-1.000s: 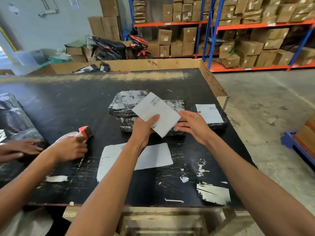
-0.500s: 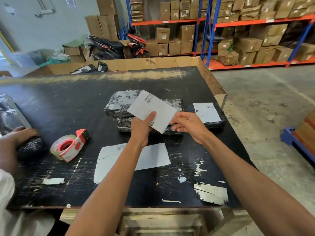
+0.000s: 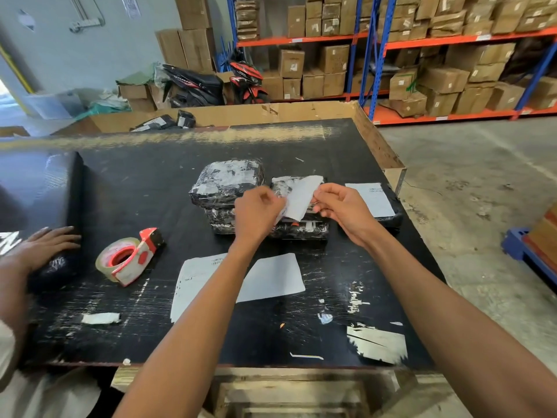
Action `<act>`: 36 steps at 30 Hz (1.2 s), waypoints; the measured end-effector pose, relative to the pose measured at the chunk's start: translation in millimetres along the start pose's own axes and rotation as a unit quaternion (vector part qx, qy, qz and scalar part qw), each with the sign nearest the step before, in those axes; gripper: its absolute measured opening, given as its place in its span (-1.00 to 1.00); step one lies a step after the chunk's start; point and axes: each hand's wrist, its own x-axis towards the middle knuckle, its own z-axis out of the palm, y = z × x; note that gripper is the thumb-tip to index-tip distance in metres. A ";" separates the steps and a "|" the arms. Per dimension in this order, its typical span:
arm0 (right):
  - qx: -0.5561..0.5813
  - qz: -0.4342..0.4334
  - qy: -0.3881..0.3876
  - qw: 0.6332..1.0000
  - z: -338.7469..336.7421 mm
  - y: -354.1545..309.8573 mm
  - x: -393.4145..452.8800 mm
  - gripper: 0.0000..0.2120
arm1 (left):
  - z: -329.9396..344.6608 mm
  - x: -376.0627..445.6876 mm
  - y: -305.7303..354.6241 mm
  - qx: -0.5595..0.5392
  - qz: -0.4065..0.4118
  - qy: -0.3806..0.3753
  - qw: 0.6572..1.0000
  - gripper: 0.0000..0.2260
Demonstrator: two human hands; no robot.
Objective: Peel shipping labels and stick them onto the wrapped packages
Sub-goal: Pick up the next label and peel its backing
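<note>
A white shipping label (image 3: pixel 301 196) is held up between my two hands above the black wrapped packages (image 3: pixel 226 182) in the middle of the black table (image 3: pixel 150 182). My left hand (image 3: pixel 256 212) pinches its left edge and my right hand (image 3: pixel 340 206) pinches its right edge; the sheet looks bent, as if splitting from its backing. A flat black package with a white label on it (image 3: pixel 370 199) lies just to the right. More white label sheets (image 3: pixel 271 277) lie on the table under my forearms.
A red tape dispenser (image 3: pixel 129 260) sits left of centre. Another person's hand (image 3: pixel 45 245) presses a black package at the left edge. Paper scraps (image 3: pixel 376 345) lie near the front edge. A cardboard wall (image 3: pixel 373 143) borders the far and right sides; shelving with boxes stands behind.
The label went from flat and facing me to bent and held edge-on between both hands. The other person's hand left the tape dispenser and now rests on the black package at left.
</note>
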 end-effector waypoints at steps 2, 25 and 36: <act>-0.028 -0.017 -0.008 0.999 3.2 -1.4 1.2 -0.92 | 0.2 0.8 14.3 -0.043 0.098 -0.008 0.994 -0.95; -0.189 -0.029 0.061 0.980 15.1 -8.9 -6.6 -0.83 | 0.9 -6.5 22.6 -0.233 -0.058 0.016 0.971 -0.94; -0.224 -0.089 0.141 0.960 26.1 -9.6 -0.7 -0.92 | 11.1 -13.7 27.4 -0.102 0.070 0.000 0.992 -0.93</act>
